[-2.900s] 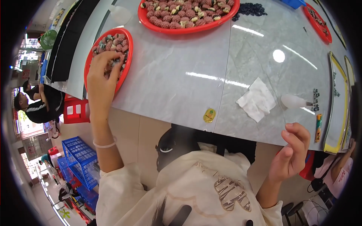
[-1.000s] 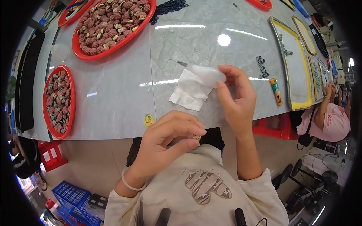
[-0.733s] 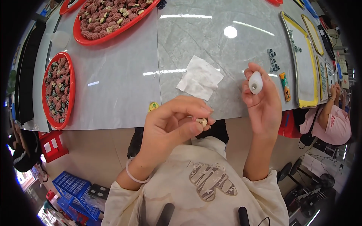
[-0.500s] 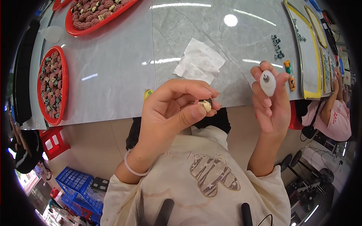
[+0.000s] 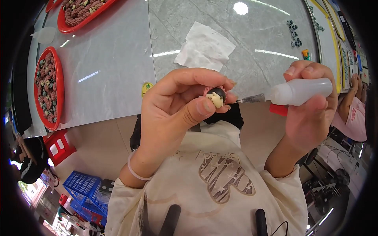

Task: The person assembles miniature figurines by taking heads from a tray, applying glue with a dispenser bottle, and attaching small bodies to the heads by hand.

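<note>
Between the thumb and fingers of my left hand [image 5: 165, 104] is a small figurine [image 5: 215, 97], black and cream with a pink bumpy edge. The hand is closed around it just beyond the table's front edge. My right hand [image 5: 309, 120] grips a translucent white squeeze bottle [image 5: 305, 92], tilted onto its side. Its thin needle tip [image 5: 252, 98] points left and ends close to the figurine and my left fingertips; whether it touches them I cannot tell. A crumpled white paper towel [image 5: 204, 46] lies on the table beyond my left hand.
Red trays [image 5: 60, 90] of small pink, dark and cream pieces stand on the left. Several dark green pieces [image 5: 294, 33] and an orange-green object [image 5: 306, 54] lie at right, near yellow-edged trays [image 5: 337, 59]. A person in a pink sleeve [image 5: 354, 120] sits beyond. Blue crates [image 5: 82, 187] are on the floor.
The squeeze bottle has turned from pointing toward me to lying sideways, its needle now by the figurine. My right hand has shifted right. The figurine shows more of its black and pink parts.
</note>
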Demonstrator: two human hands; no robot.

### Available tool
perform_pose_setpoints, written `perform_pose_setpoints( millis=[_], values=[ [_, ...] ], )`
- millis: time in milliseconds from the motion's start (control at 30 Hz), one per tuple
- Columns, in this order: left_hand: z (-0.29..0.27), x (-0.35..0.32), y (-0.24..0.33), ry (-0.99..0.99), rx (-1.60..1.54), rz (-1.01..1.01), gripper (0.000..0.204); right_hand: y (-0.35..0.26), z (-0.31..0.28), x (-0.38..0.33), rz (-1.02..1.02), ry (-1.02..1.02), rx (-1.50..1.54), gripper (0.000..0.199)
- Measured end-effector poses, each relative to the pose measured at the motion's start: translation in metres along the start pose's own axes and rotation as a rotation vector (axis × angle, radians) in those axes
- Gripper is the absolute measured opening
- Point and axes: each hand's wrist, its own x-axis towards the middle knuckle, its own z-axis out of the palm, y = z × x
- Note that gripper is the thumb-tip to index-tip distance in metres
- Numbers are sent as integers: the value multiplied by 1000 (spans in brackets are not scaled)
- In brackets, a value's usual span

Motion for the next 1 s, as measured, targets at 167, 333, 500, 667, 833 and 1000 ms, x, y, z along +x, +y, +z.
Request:
perform_pose_setpoints(
  millis=[167,333,500,667,833,1000],
  values=[
    [0,0,-1,-12,10,-13,39,-1,0,-1,-81,39,-131,49],
    [0,1,-3,-9,3,15,37,-15,-9,1,-418,-221,-432,47],
    [1,2,-4,-1,-27,2,35,-18,-2,-4,-499,-197,-475,47],
    [-1,3,-3,7,-21,-4,35,-21,-9,1,-507,-314,-555,47],
    [-1,6,1,10,-5,18,35,-6,-25,-5,-346,71,-109,43],
    [-6,3,-4,-70,-131,69,19,20,-11,15,-196,223,-10,29]
  ],
)
